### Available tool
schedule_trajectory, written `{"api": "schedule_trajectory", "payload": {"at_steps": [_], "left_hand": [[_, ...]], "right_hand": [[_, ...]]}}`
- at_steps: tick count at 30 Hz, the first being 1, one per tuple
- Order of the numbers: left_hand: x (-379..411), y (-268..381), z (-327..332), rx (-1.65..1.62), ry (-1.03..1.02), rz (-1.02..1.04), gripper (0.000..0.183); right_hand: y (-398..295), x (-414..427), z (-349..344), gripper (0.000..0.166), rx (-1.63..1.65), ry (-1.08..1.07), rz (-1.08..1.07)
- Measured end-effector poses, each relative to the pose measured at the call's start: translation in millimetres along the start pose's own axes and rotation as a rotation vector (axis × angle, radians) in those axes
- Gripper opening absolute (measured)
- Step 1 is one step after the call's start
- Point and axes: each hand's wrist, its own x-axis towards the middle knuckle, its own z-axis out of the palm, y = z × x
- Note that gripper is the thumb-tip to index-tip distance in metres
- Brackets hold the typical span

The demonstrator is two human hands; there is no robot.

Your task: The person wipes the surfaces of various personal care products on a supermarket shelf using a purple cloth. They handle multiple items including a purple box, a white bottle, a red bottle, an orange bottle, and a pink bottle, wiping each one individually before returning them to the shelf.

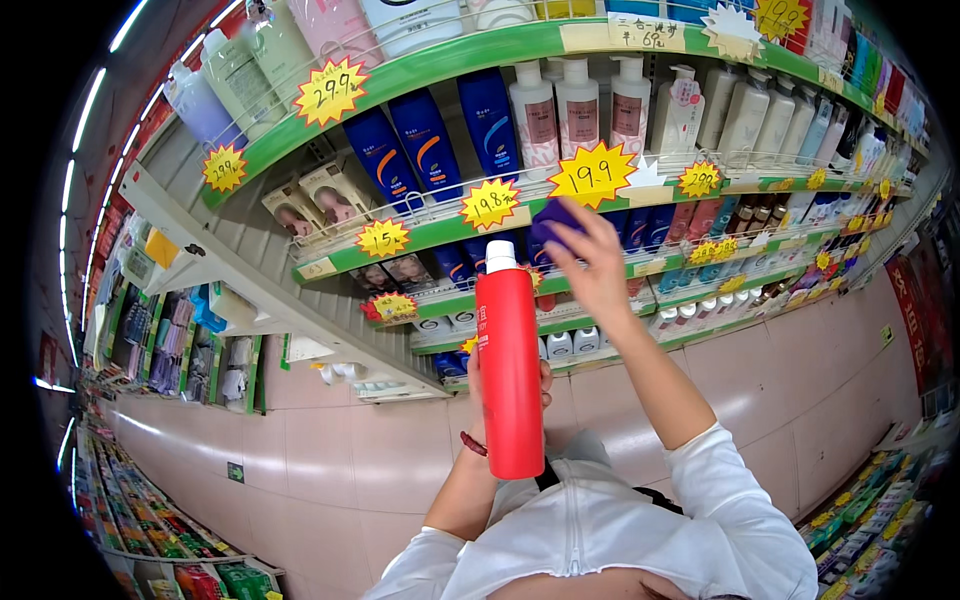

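A tall red plastic bottle (512,375) with a white cap (500,256) stands nearly upright in front of my chest. My left hand (546,384) is wrapped around it from behind, so most of the palm and fingers are hidden. Higher and to the right, my right hand (596,262) holds a bunched purple cloth (553,223) between its fingers. The cloth is apart from the bottle in the picture and overlaps the shelf edge below a yellow starburst price tag (592,175).
Shop shelves with green edge strips (435,244) curve ahead, bearing blue bottles (487,124), white pump bottles (581,112) and wire guards. A shelf's metal end panel (277,289) slopes at left. Tiled floor (330,465) lies below; more stocked shelves (862,510) stand at lower right.
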Motion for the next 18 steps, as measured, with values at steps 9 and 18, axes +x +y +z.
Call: {"api": "schedule_trajectory", "payload": {"at_steps": [9,18], "left_hand": [[3,-1,-26,-0.037,-0.105,0.113,0.047],[-3,-8,-28,-0.162,-0.352,-0.146,0.039]], "right_hand": [[-76,-53,-26,0.029,0.338,-0.365,-0.059],[-31,2,8,0.027,0.144,-0.311,-0.036]]}}
